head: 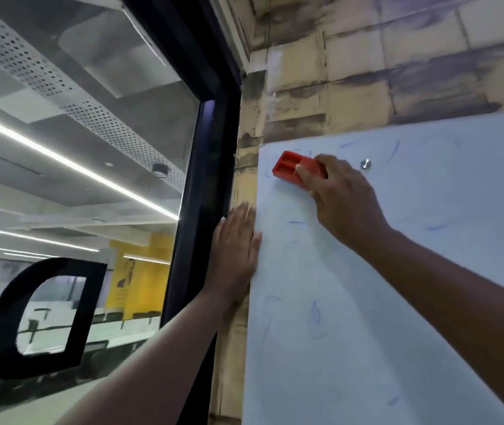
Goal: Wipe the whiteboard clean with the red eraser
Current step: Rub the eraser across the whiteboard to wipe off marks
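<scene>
My right hand (341,194) grips the red eraser (293,168), fingers curled over its back, pressing it flat against the whiteboard (398,286) near the board's upper left corner, centre of frame. My left hand (235,250) lies spread flat, fingers straight, on the board's left edge and the wall beside it. Partly done, I judge: most of the surface looks pale and smeared, but faint blue marks (315,317) remain scattered, lower centre and right. Metal mounting stud (366,164) sits just right of my right hand.

Eraser (293,170) – red plastic; whiteboard (398,271) – smooth, glossy.
</scene>
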`<move>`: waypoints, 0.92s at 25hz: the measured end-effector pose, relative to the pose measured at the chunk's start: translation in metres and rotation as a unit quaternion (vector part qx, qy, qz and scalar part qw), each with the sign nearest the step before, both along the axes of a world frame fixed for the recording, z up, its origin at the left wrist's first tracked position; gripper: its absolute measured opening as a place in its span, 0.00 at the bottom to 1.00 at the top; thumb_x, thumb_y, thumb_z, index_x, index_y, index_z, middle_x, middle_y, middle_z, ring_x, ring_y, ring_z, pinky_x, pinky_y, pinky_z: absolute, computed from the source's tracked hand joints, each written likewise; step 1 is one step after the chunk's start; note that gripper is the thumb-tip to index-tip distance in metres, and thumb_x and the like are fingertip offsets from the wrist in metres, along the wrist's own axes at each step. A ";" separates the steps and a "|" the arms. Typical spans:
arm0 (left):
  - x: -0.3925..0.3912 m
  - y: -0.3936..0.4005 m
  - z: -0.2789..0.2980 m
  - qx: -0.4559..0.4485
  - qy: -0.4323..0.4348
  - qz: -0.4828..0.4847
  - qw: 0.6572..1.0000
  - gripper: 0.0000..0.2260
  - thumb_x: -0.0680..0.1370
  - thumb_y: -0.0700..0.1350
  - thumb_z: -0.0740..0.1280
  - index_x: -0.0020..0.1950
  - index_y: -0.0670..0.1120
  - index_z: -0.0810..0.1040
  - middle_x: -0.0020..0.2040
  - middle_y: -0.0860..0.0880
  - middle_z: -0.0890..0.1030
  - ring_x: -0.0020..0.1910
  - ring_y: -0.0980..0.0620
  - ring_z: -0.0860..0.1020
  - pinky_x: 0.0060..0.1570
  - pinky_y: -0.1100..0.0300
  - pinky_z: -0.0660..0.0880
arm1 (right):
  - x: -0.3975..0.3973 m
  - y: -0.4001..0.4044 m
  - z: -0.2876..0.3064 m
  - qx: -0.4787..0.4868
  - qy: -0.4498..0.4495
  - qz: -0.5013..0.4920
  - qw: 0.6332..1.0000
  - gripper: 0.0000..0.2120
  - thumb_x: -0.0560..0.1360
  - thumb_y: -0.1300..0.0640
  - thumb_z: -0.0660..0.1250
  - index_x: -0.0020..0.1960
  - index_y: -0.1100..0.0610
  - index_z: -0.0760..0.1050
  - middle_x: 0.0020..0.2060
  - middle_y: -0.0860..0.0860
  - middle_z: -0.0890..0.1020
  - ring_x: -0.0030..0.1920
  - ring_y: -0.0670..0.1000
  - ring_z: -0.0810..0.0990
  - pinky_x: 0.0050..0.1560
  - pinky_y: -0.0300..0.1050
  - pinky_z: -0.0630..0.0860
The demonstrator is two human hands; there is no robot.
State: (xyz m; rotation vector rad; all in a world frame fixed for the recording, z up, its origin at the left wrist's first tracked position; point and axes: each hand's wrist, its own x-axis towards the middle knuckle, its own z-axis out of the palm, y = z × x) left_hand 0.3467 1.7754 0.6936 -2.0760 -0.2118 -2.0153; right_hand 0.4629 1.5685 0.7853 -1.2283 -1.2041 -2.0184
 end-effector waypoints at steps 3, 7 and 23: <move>0.015 0.007 -0.005 0.022 -0.045 -0.012 0.999 0.26 0.88 0.50 0.49 0.85 0.46 0.61 0.85 0.48 0.61 0.85 0.50 0.57 0.83 0.45 0.54 | 0.005 0.015 -0.012 0.023 0.001 -0.024 0.999 0.27 0.75 0.67 0.73 0.73 0.58 0.76 0.62 0.65 0.79 0.55 0.67 0.80 0.52 0.58 0.80; 0.020 0.010 -0.006 0.048 -0.083 -0.026 0.995 0.26 0.86 0.48 0.52 0.85 0.45 0.63 0.84 0.46 0.64 0.84 0.48 0.61 0.83 0.47 0.54 | -0.012 0.041 -0.035 0.021 -0.007 -0.033 0.999 0.25 0.77 0.62 0.74 0.74 0.56 0.76 0.63 0.64 0.80 0.58 0.65 0.81 0.56 0.58 0.81; 0.024 0.013 -0.013 0.059 -0.099 -0.036 0.993 0.25 0.84 0.45 0.54 0.83 0.44 0.67 0.83 0.46 0.66 0.83 0.48 0.63 0.83 0.45 0.58 | -0.027 0.034 0.033 0.157 0.122 -0.074 0.977 0.22 0.80 0.58 0.67 0.73 0.54 0.76 0.49 0.63 0.77 0.48 0.66 0.76 0.45 0.59 0.77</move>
